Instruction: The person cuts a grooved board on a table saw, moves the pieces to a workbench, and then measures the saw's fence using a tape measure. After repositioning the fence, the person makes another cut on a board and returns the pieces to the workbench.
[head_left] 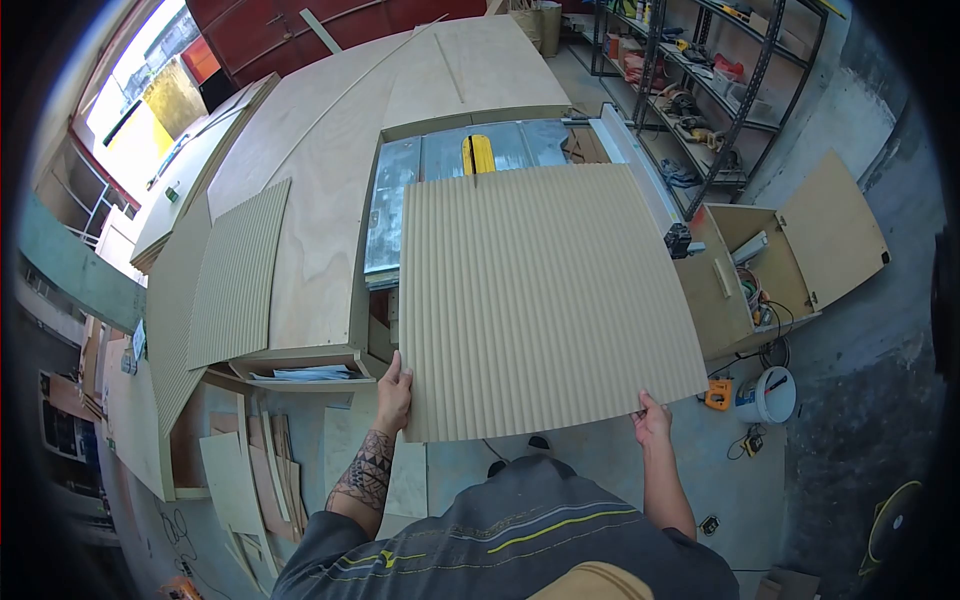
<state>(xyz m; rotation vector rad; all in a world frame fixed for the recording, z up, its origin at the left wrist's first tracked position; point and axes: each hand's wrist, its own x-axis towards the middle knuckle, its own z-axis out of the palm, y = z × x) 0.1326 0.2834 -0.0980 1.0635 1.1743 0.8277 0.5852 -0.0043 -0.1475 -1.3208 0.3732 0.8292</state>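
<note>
Fingers, left hand (393, 388): curled tight around the near left edge of the fluted panel (540, 290).
Fingers, right hand (652, 418): closed on the panel's near right corner.
Fluted panel: centre of frame, lying flat on the bench (400, 190), far edge touching the yellow blade guard (478, 153).
Second ribbed panel (238, 272): left of frame, lying on the bench.
White bucket (768, 395): on the floor, lower right.

We see soft daylight from the blown-out window (140, 60) at upper left, faint shadows, the panel (540, 300) sharp at centre, and fisheye bending with black corners.
</note>
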